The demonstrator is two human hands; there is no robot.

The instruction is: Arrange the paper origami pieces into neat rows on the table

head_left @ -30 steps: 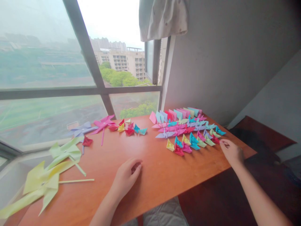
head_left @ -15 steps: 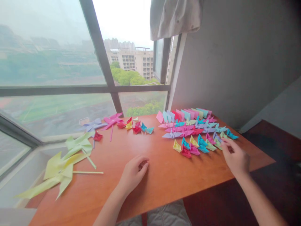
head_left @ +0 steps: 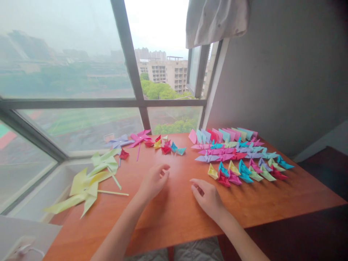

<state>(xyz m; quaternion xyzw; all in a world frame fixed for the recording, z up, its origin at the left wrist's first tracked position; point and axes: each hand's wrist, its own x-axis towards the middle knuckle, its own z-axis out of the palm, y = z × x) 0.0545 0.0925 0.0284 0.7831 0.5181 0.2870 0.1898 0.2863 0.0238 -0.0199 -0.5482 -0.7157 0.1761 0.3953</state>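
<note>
My left hand (head_left: 155,181) hovers over the middle of the table (head_left: 174,221), fingers loosely bent with a gap to the thumb and nothing visible between them. To its right, my right hand (head_left: 208,197) is low over the wood, thumb and forefinger slightly apart, also without anything visible in it. Nearest to the right hand are a red paper boat (head_left: 223,180) and a yellow paper boat (head_left: 212,172), part of slanting rows of folded boats. Another red paper boat (head_left: 278,174) sits at the right end. Beyond my left hand lies a loose group with a light blue boat (head_left: 181,151).
Paper pinwheels lie at the left: a yellow one (head_left: 85,188), a green one (head_left: 103,161), a purple one (head_left: 119,141) and a pink one (head_left: 140,137). Folded paper cranes (head_left: 208,158) and upright paper pieces (head_left: 225,135) line the back right. A window frame (head_left: 108,104) borders the table.
My right hand has moved left from the boats' right end to mid-table, uncovering a red boat there. My left hand has shifted slightly forward. The view has turned a little left.
</note>
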